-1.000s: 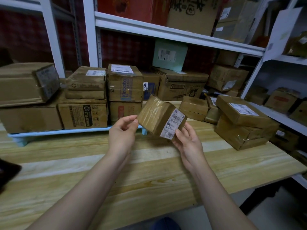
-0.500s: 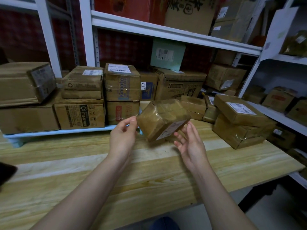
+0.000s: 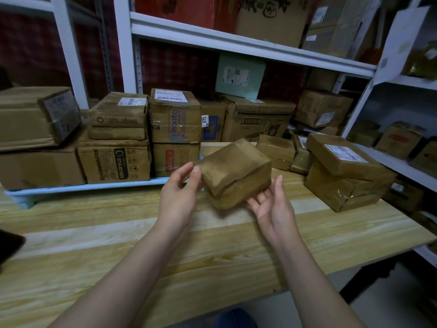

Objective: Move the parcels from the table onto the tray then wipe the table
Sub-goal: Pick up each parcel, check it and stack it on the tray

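We hold one brown parcel point(image 3: 236, 171) over the bench point(image 3: 212, 256), close to the middle of our view. It is tilted, with one corner lowest toward us, and we cannot tell whether that corner touches the wood. Our left hand point(image 3: 179, 195) sits at the parcel's 9 o'clock and pinches its upper left corner, the thumb tip on the near face and the fingers curled behind. Our right hand point(image 3: 274, 209) lies at its 5 o'clock, palm up and spread wide. Its straight fingers point(image 3: 256, 201) reach under the lower right edge, and the thumb stands up just beside the right face. The pale blue tray point(image 3: 82, 187) runs along the bench from 9 to 10 o'clock of the parcel, and cardboard boxes point(image 3: 175, 114) stand on it in two layers. At 3 o'clock a stack point(image 3: 343, 176) of two flat taped parcels rests on the bench, the upper one bearing a white label. Between that stack and the held parcel, at 1 o'clock, a few small parcels point(image 3: 275, 150) sit together further back. White shelves point(image 3: 236, 46) with more cartons rise behind, from 11 to 2 o'clock. A dark thing point(image 3: 9, 242) pokes in at the far left edge of the bench, at 8 o'clock, too cropped to name.
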A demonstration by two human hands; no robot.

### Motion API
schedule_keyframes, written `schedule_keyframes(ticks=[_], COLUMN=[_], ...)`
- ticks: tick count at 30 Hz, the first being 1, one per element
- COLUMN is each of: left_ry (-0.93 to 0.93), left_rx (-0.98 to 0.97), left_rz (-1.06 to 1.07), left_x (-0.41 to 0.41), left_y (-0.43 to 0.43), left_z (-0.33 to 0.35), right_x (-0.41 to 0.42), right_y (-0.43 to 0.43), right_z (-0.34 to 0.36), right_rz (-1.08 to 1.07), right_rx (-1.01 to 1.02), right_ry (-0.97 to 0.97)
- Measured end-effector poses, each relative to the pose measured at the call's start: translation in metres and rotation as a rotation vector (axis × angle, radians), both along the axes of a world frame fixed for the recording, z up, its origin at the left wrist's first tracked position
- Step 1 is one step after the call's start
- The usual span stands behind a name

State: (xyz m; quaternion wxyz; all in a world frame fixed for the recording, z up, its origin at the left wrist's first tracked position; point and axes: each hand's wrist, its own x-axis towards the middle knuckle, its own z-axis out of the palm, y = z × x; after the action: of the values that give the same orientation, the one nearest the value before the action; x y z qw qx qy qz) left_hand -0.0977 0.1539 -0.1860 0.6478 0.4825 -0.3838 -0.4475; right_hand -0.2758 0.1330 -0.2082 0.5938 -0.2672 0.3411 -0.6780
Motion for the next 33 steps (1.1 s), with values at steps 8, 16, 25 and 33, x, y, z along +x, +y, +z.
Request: schedule_keyframes(ticks=[8,16,25,33], left_ry=[-0.012,-0.059,0.183,0.108], left_rx=[-0.066,-0.058,0.091,0.031], left_rz=[0.005,-0.01,-0.05,0.008], left_x=[0.002,0.004,0.0,-0.007], left_y=[0.0,0.001,0.001,-0.005], left_z=[-0.002,-0.008,-0.004,-0.012], right_x=[-0.002,-0.002,-0.007,-0.008], right_y=[0.0,0.003,0.002,0.001], right_z=[-0.004,-0.002,-0.002,-0.004], right_rz=[0.016,0.073,0.086,0.139], right_rx=[-0.002,-0.035,-0.082,-0.099], right_ry=[0.086,-0.132,-0.093,-0.018])
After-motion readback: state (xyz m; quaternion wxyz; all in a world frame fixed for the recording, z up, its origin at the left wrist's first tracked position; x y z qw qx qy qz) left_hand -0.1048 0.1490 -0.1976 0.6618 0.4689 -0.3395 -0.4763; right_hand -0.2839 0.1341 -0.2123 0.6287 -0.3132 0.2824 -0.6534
